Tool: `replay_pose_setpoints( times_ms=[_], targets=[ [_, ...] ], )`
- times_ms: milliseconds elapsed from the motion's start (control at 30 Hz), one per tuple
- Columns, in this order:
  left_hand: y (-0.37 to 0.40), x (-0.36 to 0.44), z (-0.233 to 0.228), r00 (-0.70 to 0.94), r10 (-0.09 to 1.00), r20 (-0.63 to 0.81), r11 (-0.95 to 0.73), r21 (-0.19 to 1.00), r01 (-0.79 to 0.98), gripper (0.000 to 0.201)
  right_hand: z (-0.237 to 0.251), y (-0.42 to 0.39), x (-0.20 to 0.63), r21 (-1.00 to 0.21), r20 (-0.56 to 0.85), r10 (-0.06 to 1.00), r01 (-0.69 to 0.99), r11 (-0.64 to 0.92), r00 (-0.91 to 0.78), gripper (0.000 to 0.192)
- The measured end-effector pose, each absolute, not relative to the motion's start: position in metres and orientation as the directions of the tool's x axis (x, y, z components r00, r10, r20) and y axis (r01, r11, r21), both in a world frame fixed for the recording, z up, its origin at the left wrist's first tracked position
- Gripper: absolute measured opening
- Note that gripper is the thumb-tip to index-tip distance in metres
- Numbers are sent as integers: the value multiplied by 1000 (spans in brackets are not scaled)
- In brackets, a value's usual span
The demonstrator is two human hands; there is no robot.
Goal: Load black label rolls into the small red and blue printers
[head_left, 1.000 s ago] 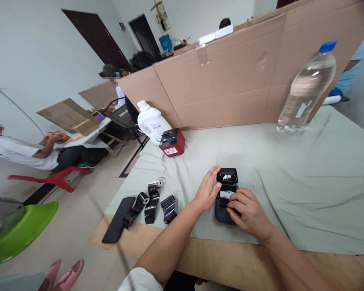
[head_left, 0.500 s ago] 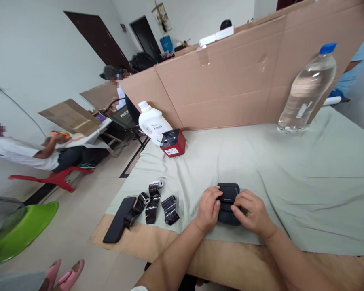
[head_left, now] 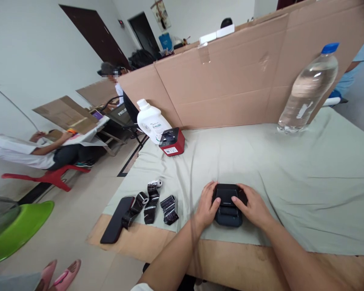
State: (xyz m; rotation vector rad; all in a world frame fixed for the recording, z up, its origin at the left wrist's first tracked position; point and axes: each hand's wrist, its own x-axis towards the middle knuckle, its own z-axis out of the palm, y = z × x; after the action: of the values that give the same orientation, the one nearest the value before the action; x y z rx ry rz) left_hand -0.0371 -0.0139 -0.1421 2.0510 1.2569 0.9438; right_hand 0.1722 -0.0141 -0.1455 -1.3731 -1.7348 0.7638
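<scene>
A small black device [head_left: 227, 216] lies on the pale green cloth in front of me, its upper part raised like a lid with faint lettering on it. My left hand [head_left: 208, 204] wraps its left side, the thumb resting on the top face. From the right, my right hand [head_left: 251, 204] grips it in the same way, thumb on the lid. What the curled fingers touch along the sides is hidden. To the left lie short printed black rolls [head_left: 169, 210] with loose ends, beside a flat dark slab [head_left: 117, 220].
A red and black box [head_left: 172, 142] stands by a white jug [head_left: 153, 121] at the back left. A water bottle [head_left: 309, 89] stands at the back right before a cardboard partition [head_left: 224, 85]. Another person [head_left: 27, 147] sits at a table on the left.
My right hand's fingers have moved from the device's middle seam to its right side. Both thumbs now rest on the lid. The view has shifted slightly.
</scene>
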Motion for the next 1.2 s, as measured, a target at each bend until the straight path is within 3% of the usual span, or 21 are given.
replay_pose_setpoints(
  times_ms=[167,500,667,733,833,967,1200],
  targets=[
    [-15,-41,-138,382,852,359,-485,816,315,60,-142,-19,169,-979,46,962,180,97,-271,55],
    [-12,-39,-135,379,878,293,-371,916,153,57,-141,-20,160,-994,-55,959,106,-26,-278,60],
    [-9,-39,-140,298,948,113,-105,993,-45,59,-141,-19,156,-996,-80,966,-13,-86,-246,66],
    [-7,-38,-142,203,979,35,0,986,-167,60,-138,-19,156,-989,-103,958,-74,-127,-267,67],
    [-4,-36,-143,26,999,-21,27,960,-279,58,-136,-18,157,-974,-147,926,-114,-198,-349,71],
    [-2,-34,-148,15,999,33,-30,981,-189,57,-141,-20,156,-965,-142,914,-153,-213,-380,72],
    [-3,-30,-155,-105,993,55,-64,995,-79,56,-140,-14,164,-935,-231,946,-218,-281,-228,63]
  ],
)
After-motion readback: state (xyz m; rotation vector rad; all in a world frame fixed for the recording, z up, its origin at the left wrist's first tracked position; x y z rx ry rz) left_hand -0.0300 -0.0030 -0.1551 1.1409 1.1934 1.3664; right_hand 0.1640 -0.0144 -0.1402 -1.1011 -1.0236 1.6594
